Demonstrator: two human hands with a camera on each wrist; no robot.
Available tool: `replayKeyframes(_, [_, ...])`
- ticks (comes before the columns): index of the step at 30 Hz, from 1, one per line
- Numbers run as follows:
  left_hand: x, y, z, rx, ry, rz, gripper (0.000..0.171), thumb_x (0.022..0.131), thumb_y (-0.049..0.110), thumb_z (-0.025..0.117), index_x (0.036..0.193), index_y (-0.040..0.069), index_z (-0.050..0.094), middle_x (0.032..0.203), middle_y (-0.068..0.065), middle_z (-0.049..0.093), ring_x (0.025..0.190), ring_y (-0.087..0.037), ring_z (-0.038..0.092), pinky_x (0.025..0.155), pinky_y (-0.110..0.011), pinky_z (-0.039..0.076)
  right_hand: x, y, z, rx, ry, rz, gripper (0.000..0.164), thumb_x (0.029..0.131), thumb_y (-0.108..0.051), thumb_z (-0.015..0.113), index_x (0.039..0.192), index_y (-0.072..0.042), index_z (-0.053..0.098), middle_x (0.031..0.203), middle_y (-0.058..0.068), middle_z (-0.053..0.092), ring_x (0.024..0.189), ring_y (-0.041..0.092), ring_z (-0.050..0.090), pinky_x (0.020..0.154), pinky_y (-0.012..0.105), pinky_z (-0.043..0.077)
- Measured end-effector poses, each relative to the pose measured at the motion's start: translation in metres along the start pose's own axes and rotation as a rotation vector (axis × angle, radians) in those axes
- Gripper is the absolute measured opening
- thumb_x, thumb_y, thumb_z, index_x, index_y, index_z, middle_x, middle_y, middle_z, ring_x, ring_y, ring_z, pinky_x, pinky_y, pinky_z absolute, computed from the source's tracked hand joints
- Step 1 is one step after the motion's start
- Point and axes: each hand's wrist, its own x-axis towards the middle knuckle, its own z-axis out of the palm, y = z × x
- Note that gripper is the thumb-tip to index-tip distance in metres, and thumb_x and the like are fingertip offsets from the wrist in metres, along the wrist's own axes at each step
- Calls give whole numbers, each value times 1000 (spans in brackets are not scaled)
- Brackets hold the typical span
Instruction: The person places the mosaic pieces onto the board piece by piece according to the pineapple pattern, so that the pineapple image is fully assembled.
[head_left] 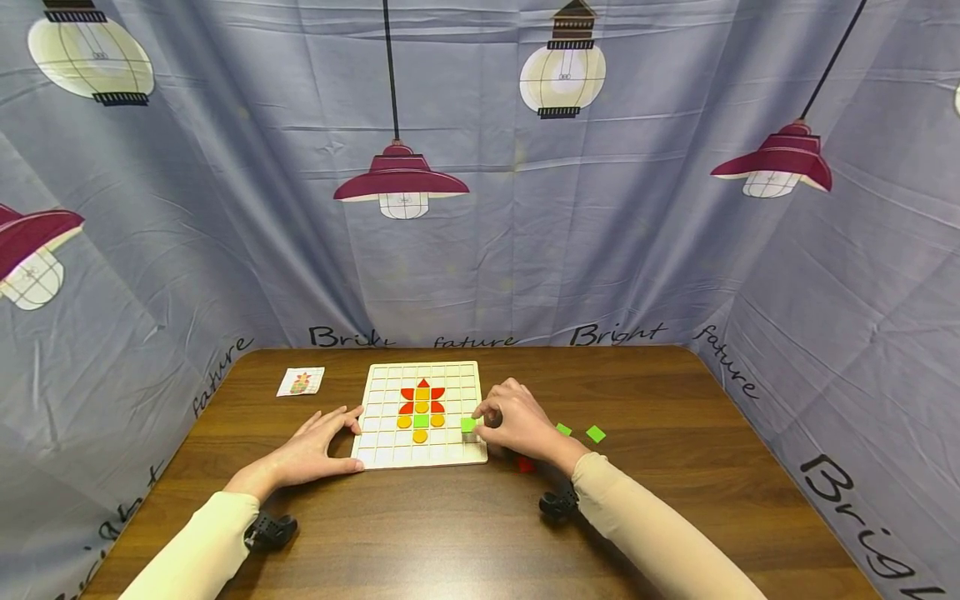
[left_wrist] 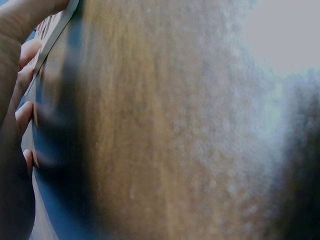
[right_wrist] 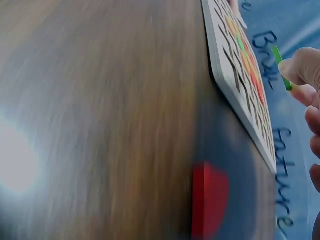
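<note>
A white grid board (head_left: 378,446) lies on the table, bearing a pattern of red, yellow and green pieces around its middle. Along its left edge, my left hand (head_left: 311,448) rests with fingers and thumb spread, the tips right at the rim. Over the board's right side, my right hand (head_left: 521,421) pinches a green square tile (head_left: 468,425) between thumb and finger. Seen edge-on in the right wrist view, the tile (right_wrist: 281,67) is raised above the board. One green square (head_left: 421,422) sits among the yellow rounds on the grid.
Two loose green tiles (head_left: 596,433) lie right of the board, one partly behind the right wrist. A red piece (head_left: 525,463) is under the right forearm. At the back left lies a small card (head_left: 301,382) with a printed picture. Patterned curtains (head_left: 600,250) surround the wooden table.
</note>
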Motion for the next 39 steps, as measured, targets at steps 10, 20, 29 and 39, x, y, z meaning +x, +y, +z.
replayKeyframes(10, [1, 2, 0, -7, 2, 6, 48, 83, 53, 81, 110, 21, 56, 158, -16, 43, 146, -47, 32, 118, -68, 13, 20, -19, 28, -45, -32, -3, 16, 81, -36, 83, 93, -26, 80, 84, -17, 59, 87, 9, 46, 82, 29, 41])
replayKeyframes(20, [1, 1, 0, -6, 3, 0, 49, 83, 55, 80, 109, 22, 56, 158, -15, 42, 147, -46, 32, 118, -68, 11, 23, -23, 43, -51, -9, -16, 16, 80, -34, 81, 93, -24, 81, 84, -16, 62, 86, 9, 47, 80, 30, 41])
replayKeyframes(29, [0, 1, -1, -15, -3, -10, 48, 83, 54, 80, 110, 22, 56, 159, -15, 41, 148, -46, 30, 119, -68, 10, 24, -25, 47, -73, -9, -15, 16, 80, -34, 82, 93, -25, 82, 81, -16, 60, 86, 9, 47, 79, 29, 41])
replayKeyframes(39, [0, 0, 1, -5, 5, -1, 48, 83, 55, 80, 109, 23, 55, 159, -14, 42, 147, -46, 31, 118, -68, 11, 24, -23, 48, -74, -9, -17, 15, 80, -34, 83, 92, -25, 82, 75, -16, 55, 83, 9, 45, 77, 29, 40])
